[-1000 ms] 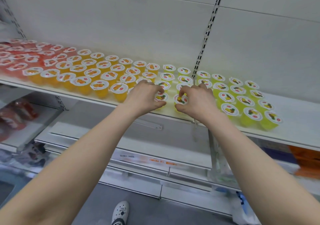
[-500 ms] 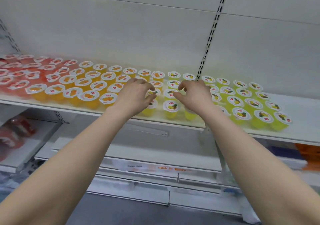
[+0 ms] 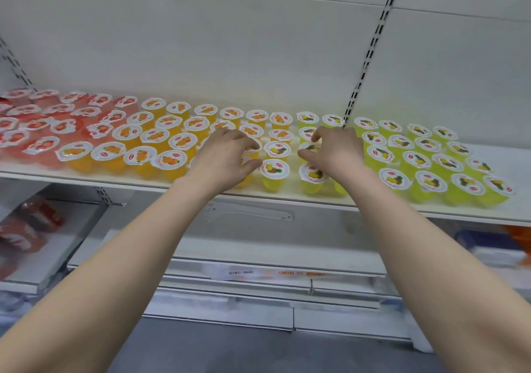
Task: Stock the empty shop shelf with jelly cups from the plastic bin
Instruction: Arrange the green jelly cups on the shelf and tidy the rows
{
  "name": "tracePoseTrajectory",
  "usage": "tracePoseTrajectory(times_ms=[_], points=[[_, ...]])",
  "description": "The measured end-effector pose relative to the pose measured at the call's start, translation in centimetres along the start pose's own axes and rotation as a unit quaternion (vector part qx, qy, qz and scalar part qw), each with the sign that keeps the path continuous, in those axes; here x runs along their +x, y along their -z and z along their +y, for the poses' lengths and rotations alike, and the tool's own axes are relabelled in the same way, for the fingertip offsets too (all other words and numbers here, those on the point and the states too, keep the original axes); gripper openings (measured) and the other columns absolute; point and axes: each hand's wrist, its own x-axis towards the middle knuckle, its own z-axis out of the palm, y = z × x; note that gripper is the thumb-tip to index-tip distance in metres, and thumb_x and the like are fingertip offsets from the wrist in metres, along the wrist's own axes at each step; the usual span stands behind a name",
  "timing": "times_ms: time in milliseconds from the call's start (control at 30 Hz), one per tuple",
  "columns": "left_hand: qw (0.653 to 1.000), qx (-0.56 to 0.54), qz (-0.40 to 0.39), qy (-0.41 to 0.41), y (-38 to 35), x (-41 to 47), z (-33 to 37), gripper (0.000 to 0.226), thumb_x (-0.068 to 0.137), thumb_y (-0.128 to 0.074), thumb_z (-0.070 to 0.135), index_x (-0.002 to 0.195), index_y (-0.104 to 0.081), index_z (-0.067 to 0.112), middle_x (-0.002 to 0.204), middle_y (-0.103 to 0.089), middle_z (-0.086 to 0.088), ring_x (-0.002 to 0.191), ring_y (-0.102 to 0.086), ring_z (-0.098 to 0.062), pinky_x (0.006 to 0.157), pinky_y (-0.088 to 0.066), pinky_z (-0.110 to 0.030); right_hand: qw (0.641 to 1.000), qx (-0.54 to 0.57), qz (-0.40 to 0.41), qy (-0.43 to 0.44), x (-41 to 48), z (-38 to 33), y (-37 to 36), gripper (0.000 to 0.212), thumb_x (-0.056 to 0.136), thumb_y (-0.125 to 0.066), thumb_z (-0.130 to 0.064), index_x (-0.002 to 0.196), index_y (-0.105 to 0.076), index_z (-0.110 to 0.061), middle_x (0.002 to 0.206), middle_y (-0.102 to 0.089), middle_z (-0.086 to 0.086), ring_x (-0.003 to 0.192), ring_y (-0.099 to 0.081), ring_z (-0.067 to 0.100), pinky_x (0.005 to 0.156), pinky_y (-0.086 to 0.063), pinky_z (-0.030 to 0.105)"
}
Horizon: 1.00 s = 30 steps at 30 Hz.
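Plastic foil-lidded jelly cups (image 3: 275, 168), red through yellow, crowd the white shelf (image 3: 514, 157). Left hand (image 3: 227, 157) and right hand (image 3: 334, 151) each pinch one in curled fingers (image 3: 244, 139), at 12 o'clock of the front row; a nudge could topple those off.

Left hand (image 3: 227, 157) fingers curl round an orange jelly cup (image 3: 252, 151); right hand (image 3: 336, 154) pinches a yellow jelly cup (image 3: 311, 148). Both cups stand mid-row on the white shelf (image 3: 71, 175). Rows run red cups (image 3: 43, 145) left, orange cups (image 3: 178, 142) middle, yellow-green cups (image 3: 431, 183) right. Slotted upright (image 3: 365, 65) on back wall behind right hand. Lower shelves blurred.
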Motion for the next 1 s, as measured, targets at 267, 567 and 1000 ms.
tracePoseTrajectory(times_ms=[267,567,1000], points=[[0.999,0.029,-0.019,-0.016,1.1,-1.6,-1.7,0.063,0.071,-0.066,0.068,0.122,-0.063,0.029,0.122,-0.06,0.001,0.118,-0.046,-0.024,0.098,-0.038,-0.036,0.979,0.053,0.059,0.187,-3.6,-2.3,-1.7,0.043,0.077,-0.059,-0.068,0.093,-0.065,-0.028,0.092,-0.066,-0.007,0.102,-0.05,0.024,0.087,-0.041,0.041],[1.0,0.014,-0.014,0.002,-0.5,-2.3,-1.6,0.054,0.076,-0.073,0.048,0.123,-0.059,0.026,0.116,-0.062,-0.003,0.116,-0.046,-0.026,0.094,-0.041,-0.038,0.983,0.0,0.05,0.177,-4.8,-2.9,-2.6,0.04,0.073,-0.067,-0.052,0.1,-0.056,-0.024,0.1,-0.066,-0.001,0.107,-0.048,0.026,0.087,-0.035,0.039],[0.997,0.04,0.05,-0.032,0.0,-1.1,-2.9,0.064,0.077,-0.036,0.079,0.11,-0.066,0.033,0.109,-0.066,0.003,0.111,-0.052,-0.025,0.095,-0.039,-0.039,0.988,0.019,0.07,0.139,-4.2,-3.0,-1.7,0.055,0.072,-0.044,-0.075,0.095,-0.063,-0.03,0.098,-0.065,-0.005,0.107,-0.05,0.024,0.091,-0.042,0.044]])
